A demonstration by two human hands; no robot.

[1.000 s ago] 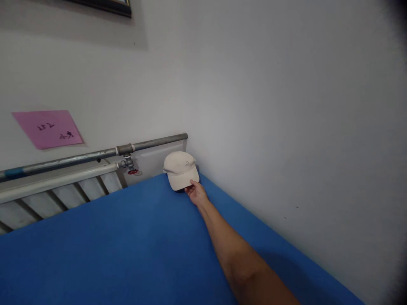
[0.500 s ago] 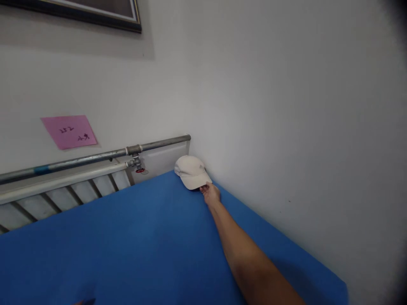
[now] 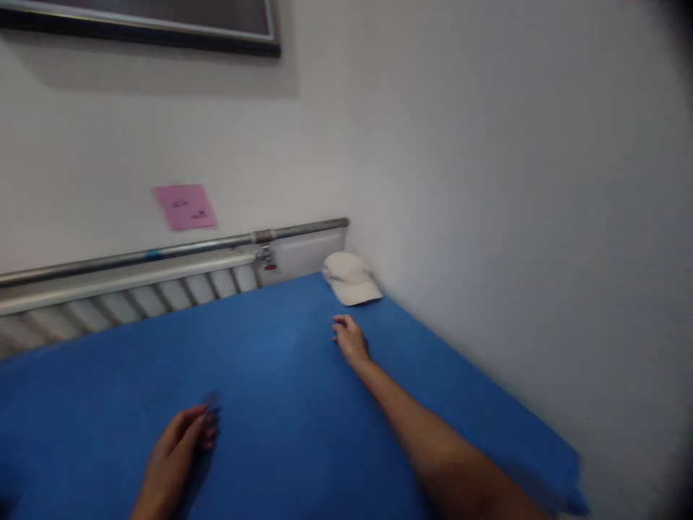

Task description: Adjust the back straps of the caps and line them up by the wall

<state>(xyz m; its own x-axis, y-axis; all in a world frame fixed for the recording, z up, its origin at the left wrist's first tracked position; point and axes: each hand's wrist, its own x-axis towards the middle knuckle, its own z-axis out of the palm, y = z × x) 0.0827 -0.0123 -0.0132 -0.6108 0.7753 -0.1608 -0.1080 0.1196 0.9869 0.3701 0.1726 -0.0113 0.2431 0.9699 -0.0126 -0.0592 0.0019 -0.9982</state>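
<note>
A cream baseball cap (image 3: 351,280) rests at the far corner of the blue-covered surface (image 3: 271,375), against the wall, its brim toward me. My right hand (image 3: 351,341) is just in front of the brim, apart from it, with loosely bent, parted fingers and nothing seen in them. At lower left, my left hand (image 3: 181,444) hovers over the blue surface with its fingers curled. A small dark, blurred shape shows at those fingertips; I cannot make out what it is.
Along the back wall run a metal pipe (image 3: 200,248) and a white radiator (image 3: 173,295), with a red-handled valve (image 3: 269,267). A pink paper note (image 3: 185,207) and a framed picture (image 3: 162,35) hang above. A white wall (image 3: 514,217) bounds the right side.
My right hand has let go of the cap's brim and drawn back toward me. My left hand has come up into view at lower left. The camera has turned left.
</note>
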